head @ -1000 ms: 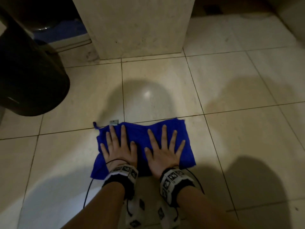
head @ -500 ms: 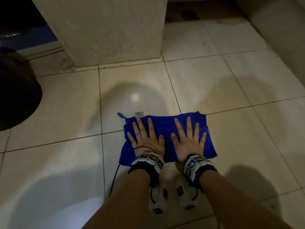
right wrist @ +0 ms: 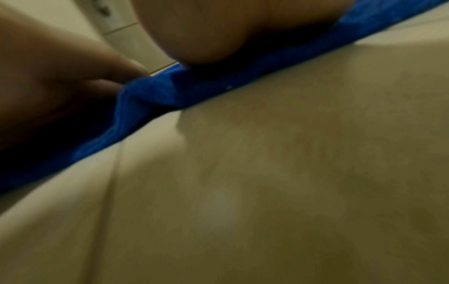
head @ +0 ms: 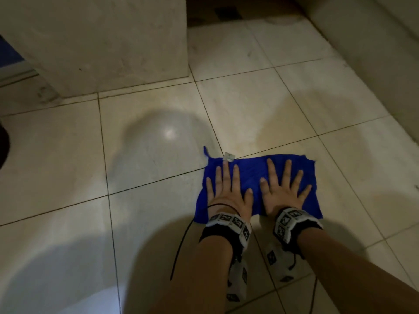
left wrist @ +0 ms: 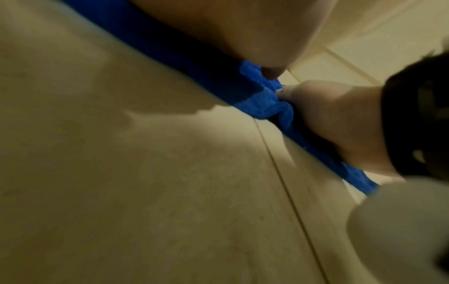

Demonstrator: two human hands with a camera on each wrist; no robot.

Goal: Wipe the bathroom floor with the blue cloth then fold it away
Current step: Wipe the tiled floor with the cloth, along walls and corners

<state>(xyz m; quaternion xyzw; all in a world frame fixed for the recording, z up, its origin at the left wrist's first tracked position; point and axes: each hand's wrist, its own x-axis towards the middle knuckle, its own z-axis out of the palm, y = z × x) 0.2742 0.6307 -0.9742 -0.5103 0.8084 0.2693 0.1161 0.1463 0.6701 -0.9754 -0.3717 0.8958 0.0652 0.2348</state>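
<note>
The blue cloth (head: pixel 255 175) lies spread flat on the beige tiled floor (head: pixel 147 223), with a small white tag (head: pixel 228 157) at its far edge. My left hand (head: pixel 227 191) and right hand (head: pixel 284 191) press flat on it side by side, fingers straight and spread. In the left wrist view the cloth (left wrist: pixel 257 100) bunches slightly between my left palm (left wrist: pixel 230 25) and the right hand (left wrist: pixel 335 119). The right wrist view shows the cloth's near edge (right wrist: pixel 170 90) under my right palm (right wrist: pixel 218 28).
A pale stone block (head: pixel 102 41) stands on the floor at the far left. A wall (head: pixel 374 53) runs along the right. A dark drain grate (head: pixel 226 13) sits far ahead. A dark object (head: pixel 3 146) shows at the left edge. A black cable (head: pixel 181 243) hangs from my left wrist.
Both hands have slid the cloth to the right across the tiles, past a grout line. My view has turned right, so the dark object is almost out of frame.
</note>
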